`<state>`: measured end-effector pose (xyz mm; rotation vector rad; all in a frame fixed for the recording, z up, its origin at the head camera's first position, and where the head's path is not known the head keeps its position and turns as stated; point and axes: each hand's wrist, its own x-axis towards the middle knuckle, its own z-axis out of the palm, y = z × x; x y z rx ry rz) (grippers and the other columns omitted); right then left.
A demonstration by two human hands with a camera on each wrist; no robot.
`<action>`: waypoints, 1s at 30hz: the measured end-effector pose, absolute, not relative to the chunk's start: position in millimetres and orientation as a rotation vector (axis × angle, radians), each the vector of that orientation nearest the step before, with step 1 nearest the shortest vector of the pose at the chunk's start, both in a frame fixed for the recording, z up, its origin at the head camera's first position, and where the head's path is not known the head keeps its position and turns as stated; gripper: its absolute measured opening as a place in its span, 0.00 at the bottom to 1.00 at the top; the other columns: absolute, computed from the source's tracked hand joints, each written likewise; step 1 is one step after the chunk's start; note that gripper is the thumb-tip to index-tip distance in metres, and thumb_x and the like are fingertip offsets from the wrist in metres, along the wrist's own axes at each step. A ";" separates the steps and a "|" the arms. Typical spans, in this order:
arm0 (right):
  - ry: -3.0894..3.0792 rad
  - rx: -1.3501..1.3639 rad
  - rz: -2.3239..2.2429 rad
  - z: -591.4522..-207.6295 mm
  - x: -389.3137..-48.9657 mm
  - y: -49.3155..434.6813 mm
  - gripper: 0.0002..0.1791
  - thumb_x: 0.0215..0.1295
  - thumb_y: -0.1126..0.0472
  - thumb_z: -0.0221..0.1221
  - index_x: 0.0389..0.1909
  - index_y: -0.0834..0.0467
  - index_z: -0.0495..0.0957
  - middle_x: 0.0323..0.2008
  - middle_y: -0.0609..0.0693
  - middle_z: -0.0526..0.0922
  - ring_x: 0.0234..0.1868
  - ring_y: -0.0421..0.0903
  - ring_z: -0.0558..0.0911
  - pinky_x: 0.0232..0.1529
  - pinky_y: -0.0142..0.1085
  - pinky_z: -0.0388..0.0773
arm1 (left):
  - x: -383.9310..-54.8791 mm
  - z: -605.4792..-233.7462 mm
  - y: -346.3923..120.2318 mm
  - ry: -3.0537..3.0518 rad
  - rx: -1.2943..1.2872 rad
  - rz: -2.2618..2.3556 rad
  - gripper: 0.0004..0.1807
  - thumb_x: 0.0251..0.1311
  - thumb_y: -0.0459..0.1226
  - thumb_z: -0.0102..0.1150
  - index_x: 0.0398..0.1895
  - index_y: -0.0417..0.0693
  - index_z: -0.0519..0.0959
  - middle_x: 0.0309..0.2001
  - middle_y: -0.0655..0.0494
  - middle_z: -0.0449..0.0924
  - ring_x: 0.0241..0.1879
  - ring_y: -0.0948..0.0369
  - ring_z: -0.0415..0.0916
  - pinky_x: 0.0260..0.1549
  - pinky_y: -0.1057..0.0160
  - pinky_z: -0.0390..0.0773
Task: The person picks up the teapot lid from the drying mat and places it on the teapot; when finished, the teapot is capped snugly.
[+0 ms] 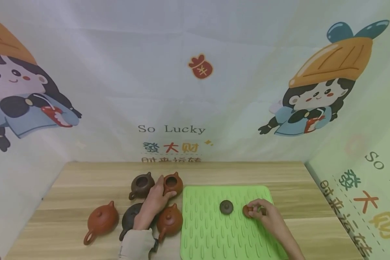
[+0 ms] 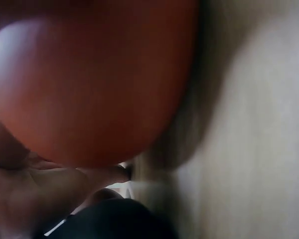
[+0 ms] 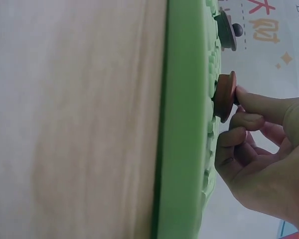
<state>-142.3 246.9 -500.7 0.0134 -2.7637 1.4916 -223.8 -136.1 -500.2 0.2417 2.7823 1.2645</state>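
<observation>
My left hand rests at a lidless reddish-brown teapot, its thumb and fingers round the near and left sides. In the left wrist view a smooth reddish body fills much of the picture, and the fingertips' contact is mostly hidden. My right hand pinches the knob of a small reddish-brown teapot lid. That lid sits at the surface of the green ridged mat; whether it touches is hard to tell. A dark lid lies knob up on the mat, left of the right hand.
Beside the left hand stands a lidless dark teapot. Nearer are a dark teapot, partly under the left forearm, and a lidded reddish-brown teapot. Another lidded reddish teapot stands farther left. A printed cloth hangs behind the wooden table.
</observation>
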 end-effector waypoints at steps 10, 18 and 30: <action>-2.758 -0.007 1.399 -494.2 -139.2 244.9 0.11 0.62 0.72 0.75 0.45 0.64 0.89 0.38 0.51 0.84 0.30 0.34 0.73 0.31 0.28 0.73 | -223.1 -516.7 -137.0 2.863 0.304 1.272 0.48 0.77 0.43 0.67 0.82 0.20 0.53 0.78 0.18 0.60 0.76 0.25 0.64 0.69 0.31 0.75; -2.767 0.001 1.373 -488.4 -141.6 241.4 0.10 0.61 0.71 0.76 0.43 0.63 0.89 0.38 0.51 0.84 0.29 0.35 0.73 0.31 0.29 0.73 | -225.0 -504.5 -136.4 2.803 0.233 1.228 0.48 0.79 0.40 0.65 0.84 0.20 0.49 0.81 0.19 0.55 0.78 0.26 0.60 0.72 0.32 0.73; -2.741 0.108 1.415 -474.1 -141.4 230.9 0.09 0.62 0.71 0.76 0.42 0.61 0.90 0.36 0.48 0.82 0.28 0.35 0.72 0.30 0.29 0.73 | -232.4 -524.7 -137.0 2.834 0.260 1.253 0.50 0.77 0.41 0.67 0.84 0.22 0.49 0.81 0.19 0.57 0.78 0.26 0.60 0.72 0.31 0.72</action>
